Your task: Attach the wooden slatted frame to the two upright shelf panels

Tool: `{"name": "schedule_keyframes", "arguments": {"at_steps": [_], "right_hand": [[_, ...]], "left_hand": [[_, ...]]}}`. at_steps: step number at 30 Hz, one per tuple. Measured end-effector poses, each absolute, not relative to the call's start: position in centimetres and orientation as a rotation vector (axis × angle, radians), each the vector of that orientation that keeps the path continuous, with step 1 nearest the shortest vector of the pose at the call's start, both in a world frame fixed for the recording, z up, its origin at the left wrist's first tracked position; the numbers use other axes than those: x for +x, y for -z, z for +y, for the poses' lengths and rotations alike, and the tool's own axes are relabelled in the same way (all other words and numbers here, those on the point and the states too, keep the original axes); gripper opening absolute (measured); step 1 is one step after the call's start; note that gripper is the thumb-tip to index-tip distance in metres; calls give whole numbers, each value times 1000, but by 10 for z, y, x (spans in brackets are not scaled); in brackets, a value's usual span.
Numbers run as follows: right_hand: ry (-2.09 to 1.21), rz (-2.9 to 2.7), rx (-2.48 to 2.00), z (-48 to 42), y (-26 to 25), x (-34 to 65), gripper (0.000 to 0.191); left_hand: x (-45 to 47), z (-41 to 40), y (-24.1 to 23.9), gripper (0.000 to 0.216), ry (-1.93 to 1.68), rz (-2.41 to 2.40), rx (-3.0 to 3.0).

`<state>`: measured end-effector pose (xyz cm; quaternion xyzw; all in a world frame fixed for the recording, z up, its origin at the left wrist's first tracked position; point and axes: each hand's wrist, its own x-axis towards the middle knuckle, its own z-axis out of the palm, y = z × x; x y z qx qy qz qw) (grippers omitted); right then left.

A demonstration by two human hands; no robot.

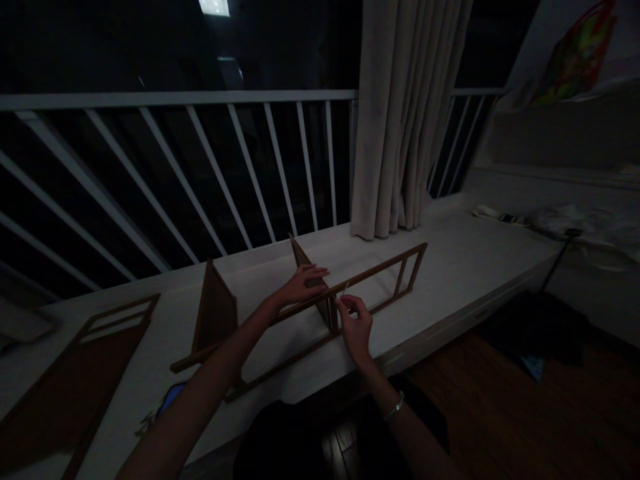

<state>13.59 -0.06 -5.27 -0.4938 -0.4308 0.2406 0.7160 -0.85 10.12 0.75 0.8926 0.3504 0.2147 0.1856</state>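
A brown wooden rack frame (377,272) lies on its side on the white ledge, with upright panels standing across it. My left hand (303,283) rests over the middle panel (301,255) near its joint with the frame, its fingers stretched out. On the near side of that joint, my right hand (356,327) is closed in a pinch. Between its thumb and finger is a small thin pale rod (345,289), pointing up beside the frame's upper rail. It is too dark and small to tell its exact kind. Another panel (216,313) stands at the rack's left end.
A separate slatted wooden panel (75,380) lies at the left. Keys (146,424) and a blue-screened phone (171,398) are by my left forearm. White railings (215,100) and a curtain (395,120) stand behind the ledge (450,247). Dark cloth (535,327) lies on the right.
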Motion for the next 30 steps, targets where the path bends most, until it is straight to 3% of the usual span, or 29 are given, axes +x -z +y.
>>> {"name": "schedule_keyframes", "arguments": {"at_steps": [10, 30], "right_hand": [[-551, -1073, -949, -4, 51, 134, 13], [-860, -994, -855, -4, 50, 128, 21]], "left_hand": [[-8, 102, -7, 45, -613, 997, 2509], [-7, 101, -6, 49, -627, 985, 2496]]}}
